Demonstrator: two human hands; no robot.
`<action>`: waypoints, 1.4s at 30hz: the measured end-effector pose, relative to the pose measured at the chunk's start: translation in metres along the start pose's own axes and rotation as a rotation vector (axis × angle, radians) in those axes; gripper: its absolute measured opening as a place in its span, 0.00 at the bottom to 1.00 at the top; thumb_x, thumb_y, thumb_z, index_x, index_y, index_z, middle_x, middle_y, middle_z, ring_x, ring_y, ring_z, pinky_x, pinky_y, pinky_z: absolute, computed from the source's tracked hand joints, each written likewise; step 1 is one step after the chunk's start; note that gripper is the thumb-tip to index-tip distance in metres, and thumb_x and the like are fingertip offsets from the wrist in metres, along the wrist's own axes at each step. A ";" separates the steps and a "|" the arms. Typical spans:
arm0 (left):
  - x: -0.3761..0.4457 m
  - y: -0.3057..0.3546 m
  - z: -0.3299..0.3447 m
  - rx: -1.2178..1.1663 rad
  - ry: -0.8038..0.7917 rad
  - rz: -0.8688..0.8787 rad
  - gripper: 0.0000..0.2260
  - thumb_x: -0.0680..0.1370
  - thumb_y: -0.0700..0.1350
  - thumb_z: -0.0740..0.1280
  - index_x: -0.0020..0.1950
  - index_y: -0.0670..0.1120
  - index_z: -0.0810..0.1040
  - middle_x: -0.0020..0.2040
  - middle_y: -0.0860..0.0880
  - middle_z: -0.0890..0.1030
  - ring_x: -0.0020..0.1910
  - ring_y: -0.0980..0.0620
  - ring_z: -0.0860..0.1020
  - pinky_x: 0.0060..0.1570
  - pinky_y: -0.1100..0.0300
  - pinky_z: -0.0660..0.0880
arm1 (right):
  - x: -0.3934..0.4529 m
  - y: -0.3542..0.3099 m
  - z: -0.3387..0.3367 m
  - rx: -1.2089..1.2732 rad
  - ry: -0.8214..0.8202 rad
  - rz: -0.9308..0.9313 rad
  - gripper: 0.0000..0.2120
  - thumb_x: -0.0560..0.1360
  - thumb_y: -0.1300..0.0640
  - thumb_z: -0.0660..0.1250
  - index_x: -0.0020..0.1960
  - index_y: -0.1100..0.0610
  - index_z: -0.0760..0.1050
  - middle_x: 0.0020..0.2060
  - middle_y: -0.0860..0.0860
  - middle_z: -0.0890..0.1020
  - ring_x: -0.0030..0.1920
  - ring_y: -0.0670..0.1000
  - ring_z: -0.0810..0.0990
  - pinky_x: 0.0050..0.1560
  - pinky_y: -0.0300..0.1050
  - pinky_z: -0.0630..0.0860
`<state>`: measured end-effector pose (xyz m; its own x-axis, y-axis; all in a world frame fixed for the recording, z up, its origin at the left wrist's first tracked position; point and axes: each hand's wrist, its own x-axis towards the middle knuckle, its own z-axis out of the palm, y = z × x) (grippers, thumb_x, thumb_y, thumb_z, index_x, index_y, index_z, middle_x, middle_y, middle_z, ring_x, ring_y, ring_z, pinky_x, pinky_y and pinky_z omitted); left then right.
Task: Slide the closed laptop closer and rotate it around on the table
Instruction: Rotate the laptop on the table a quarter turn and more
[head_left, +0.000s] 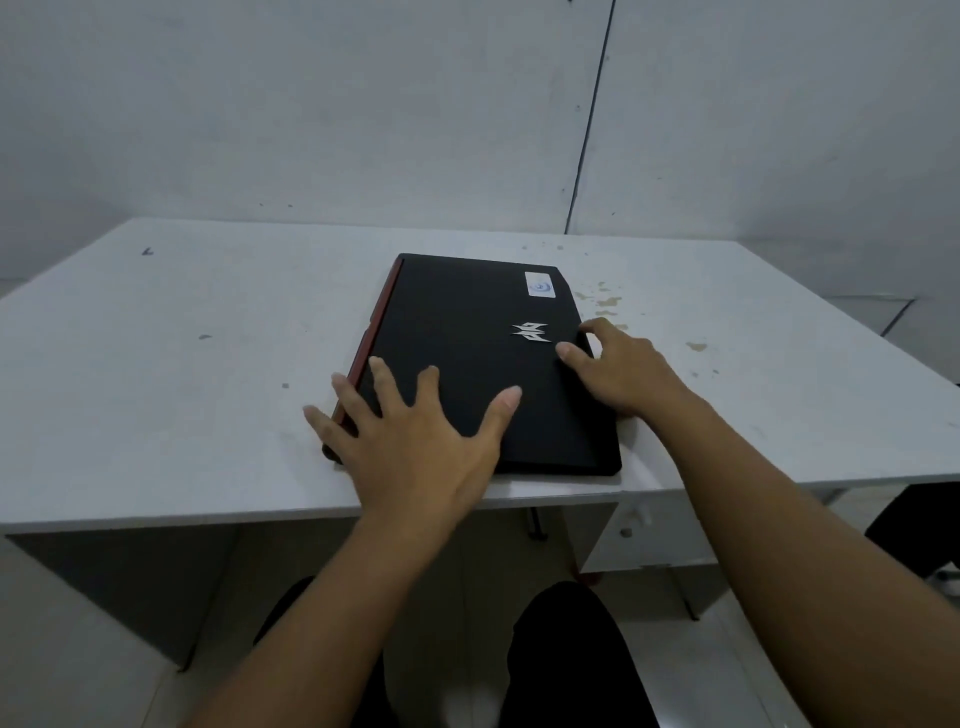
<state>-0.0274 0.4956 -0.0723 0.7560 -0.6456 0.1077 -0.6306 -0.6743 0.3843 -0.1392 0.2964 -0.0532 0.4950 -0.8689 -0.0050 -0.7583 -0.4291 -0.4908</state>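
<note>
The closed black laptop (483, 364) is lying flat on the white surface (182, 364) in the middle of the frame, its near end close to the surface's front edge. The left hand (415, 441) is pressing on its lower-left corner with fingers (387, 387) spread wide. The right hand (618, 364) is gripping the laptop's right edge, fingers curled over it.

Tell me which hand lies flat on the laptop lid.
The left hand, fingers spread flat on the laptop; the right hand grips its right edge instead.
</note>
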 end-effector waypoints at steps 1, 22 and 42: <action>0.001 0.002 0.006 0.026 0.027 -0.026 0.48 0.69 0.82 0.39 0.80 0.57 0.61 0.84 0.41 0.47 0.82 0.35 0.43 0.73 0.30 0.41 | 0.007 -0.001 0.002 -0.013 -0.005 0.006 0.27 0.79 0.35 0.59 0.73 0.47 0.67 0.65 0.56 0.78 0.61 0.60 0.76 0.54 0.50 0.71; 0.059 -0.075 -0.010 -0.065 0.174 0.339 0.23 0.76 0.70 0.57 0.63 0.61 0.77 0.67 0.57 0.74 0.67 0.47 0.69 0.60 0.46 0.68 | -0.061 -0.039 0.047 -0.167 0.198 0.139 0.29 0.85 0.47 0.52 0.78 0.67 0.59 0.63 0.61 0.79 0.62 0.62 0.77 0.53 0.51 0.72; 0.023 -0.022 0.022 -0.204 0.233 -0.152 0.33 0.73 0.73 0.62 0.73 0.58 0.72 0.82 0.44 0.58 0.82 0.38 0.41 0.74 0.29 0.42 | 0.086 -0.001 0.003 -0.310 -0.049 -0.020 0.45 0.68 0.19 0.48 0.80 0.37 0.56 0.81 0.56 0.53 0.80 0.60 0.46 0.73 0.67 0.43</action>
<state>0.0000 0.4883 -0.0987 0.8731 -0.4282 0.2330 -0.4776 -0.6557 0.5848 -0.0945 0.2224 -0.0562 0.5249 -0.8500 -0.0434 -0.8378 -0.5071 -0.2021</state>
